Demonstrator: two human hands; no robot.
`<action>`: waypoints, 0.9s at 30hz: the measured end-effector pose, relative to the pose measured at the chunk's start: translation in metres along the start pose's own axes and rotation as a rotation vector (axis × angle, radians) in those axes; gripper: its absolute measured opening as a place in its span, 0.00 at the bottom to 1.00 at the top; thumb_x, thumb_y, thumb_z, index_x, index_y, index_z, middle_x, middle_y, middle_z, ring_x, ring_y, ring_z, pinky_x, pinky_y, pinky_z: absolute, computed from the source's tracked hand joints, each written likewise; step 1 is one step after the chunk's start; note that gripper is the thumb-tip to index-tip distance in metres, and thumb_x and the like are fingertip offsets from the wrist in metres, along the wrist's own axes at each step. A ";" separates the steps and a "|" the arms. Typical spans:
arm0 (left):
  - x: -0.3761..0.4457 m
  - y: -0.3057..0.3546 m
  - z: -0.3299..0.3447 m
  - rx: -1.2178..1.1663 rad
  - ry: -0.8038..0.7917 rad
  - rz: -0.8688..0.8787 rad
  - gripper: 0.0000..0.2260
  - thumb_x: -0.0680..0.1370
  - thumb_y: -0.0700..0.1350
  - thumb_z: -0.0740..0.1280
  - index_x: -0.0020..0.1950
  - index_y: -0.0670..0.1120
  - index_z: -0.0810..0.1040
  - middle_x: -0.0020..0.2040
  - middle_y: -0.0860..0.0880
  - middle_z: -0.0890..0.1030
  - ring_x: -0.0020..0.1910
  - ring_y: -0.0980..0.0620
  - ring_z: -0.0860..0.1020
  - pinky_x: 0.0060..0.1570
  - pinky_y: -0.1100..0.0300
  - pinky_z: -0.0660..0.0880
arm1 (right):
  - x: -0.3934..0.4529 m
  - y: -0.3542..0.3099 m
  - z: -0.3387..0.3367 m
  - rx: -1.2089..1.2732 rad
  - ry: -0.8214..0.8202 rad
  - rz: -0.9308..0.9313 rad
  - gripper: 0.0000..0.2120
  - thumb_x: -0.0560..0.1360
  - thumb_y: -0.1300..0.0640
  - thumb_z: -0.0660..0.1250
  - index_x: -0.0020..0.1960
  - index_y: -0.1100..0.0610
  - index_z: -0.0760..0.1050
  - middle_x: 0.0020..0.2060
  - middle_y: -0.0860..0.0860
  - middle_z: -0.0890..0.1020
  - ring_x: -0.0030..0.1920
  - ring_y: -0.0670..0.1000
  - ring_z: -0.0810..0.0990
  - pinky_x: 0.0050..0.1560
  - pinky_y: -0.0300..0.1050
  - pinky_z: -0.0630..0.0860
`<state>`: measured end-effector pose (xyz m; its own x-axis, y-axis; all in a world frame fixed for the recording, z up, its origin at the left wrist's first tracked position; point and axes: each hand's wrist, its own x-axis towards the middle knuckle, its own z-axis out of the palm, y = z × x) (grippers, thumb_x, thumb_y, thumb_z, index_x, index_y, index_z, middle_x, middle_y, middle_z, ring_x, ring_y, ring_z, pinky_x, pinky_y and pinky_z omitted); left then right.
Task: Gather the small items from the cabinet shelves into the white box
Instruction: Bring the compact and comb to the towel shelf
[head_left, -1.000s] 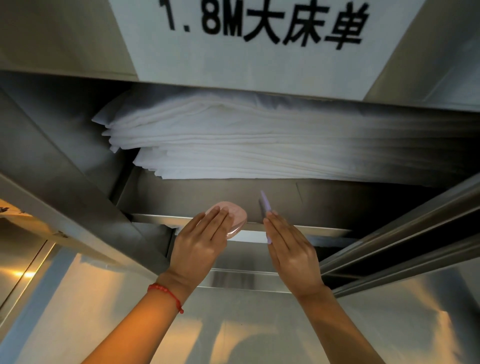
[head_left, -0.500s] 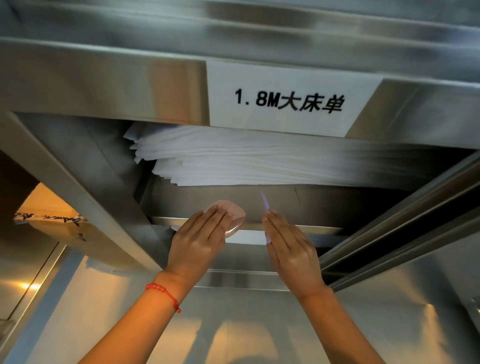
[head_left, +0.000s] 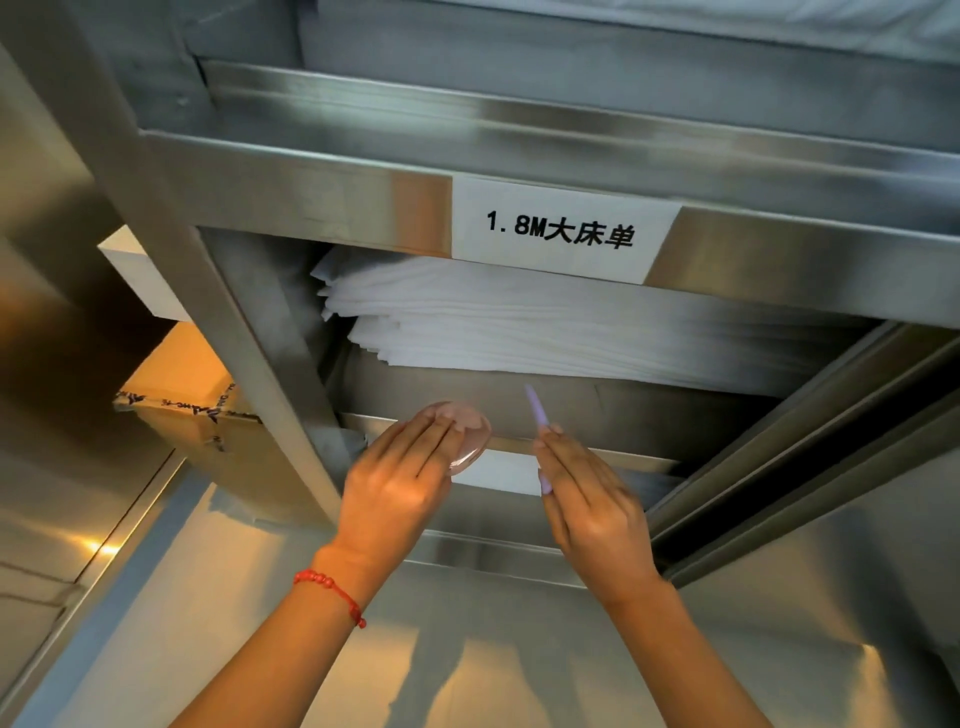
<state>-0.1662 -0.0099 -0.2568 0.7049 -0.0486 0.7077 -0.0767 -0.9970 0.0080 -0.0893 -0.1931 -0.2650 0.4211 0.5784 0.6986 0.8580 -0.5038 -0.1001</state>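
My left hand (head_left: 395, 483) holds a flat, rounded pink item (head_left: 467, 431) in front of the steel cabinet shelf edge (head_left: 597, 452). My right hand (head_left: 587, 499) grips a thin lilac stick-like item (head_left: 537, 415) that points up past the fingertips, its other end showing below the fingers. Both hands hover side by side just in front of the shelf lip. The corner of a white box (head_left: 140, 280) shows at the left, behind the cabinet post. A red bead bracelet (head_left: 332, 590) is on my left wrist.
Folded white sheets (head_left: 519, 322) fill the shelf under a white label (head_left: 561, 234) reading 1.8M. A taped cardboard box (head_left: 192, 395) sits at the left below the white box. Steel rails (head_left: 805, 441) run diagonally at the right. A steel surface (head_left: 467, 649) lies below my arms.
The view has pulled back and tilted up, so the label and upper shelf now show. Both hands keep their items and stay at the shelf lip.
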 end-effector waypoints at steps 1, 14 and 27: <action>-0.001 0.004 -0.005 0.002 -0.006 -0.009 0.12 0.70 0.34 0.64 0.48 0.38 0.84 0.48 0.42 0.84 0.48 0.45 0.83 0.49 0.50 0.80 | -0.001 0.000 -0.004 0.005 0.001 -0.008 0.11 0.73 0.66 0.65 0.52 0.68 0.81 0.53 0.62 0.82 0.53 0.58 0.82 0.52 0.52 0.80; -0.005 0.036 -0.063 0.083 -0.030 -0.084 0.12 0.71 0.36 0.64 0.50 0.35 0.83 0.51 0.39 0.83 0.49 0.42 0.83 0.48 0.46 0.79 | -0.007 -0.016 -0.044 0.097 -0.006 -0.063 0.12 0.71 0.69 0.64 0.52 0.68 0.81 0.52 0.61 0.82 0.52 0.57 0.83 0.51 0.51 0.80; -0.019 0.006 -0.130 0.170 -0.069 -0.128 0.15 0.73 0.42 0.62 0.53 0.37 0.82 0.53 0.40 0.82 0.52 0.42 0.82 0.51 0.46 0.76 | 0.030 -0.076 -0.060 0.166 0.048 -0.112 0.12 0.73 0.69 0.63 0.53 0.68 0.81 0.53 0.61 0.82 0.56 0.56 0.81 0.52 0.50 0.80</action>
<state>-0.2713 -0.0074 -0.1782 0.7485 0.0811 0.6582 0.1325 -0.9908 -0.0286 -0.1594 -0.1756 -0.1936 0.3093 0.5916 0.7445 0.9371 -0.3230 -0.1325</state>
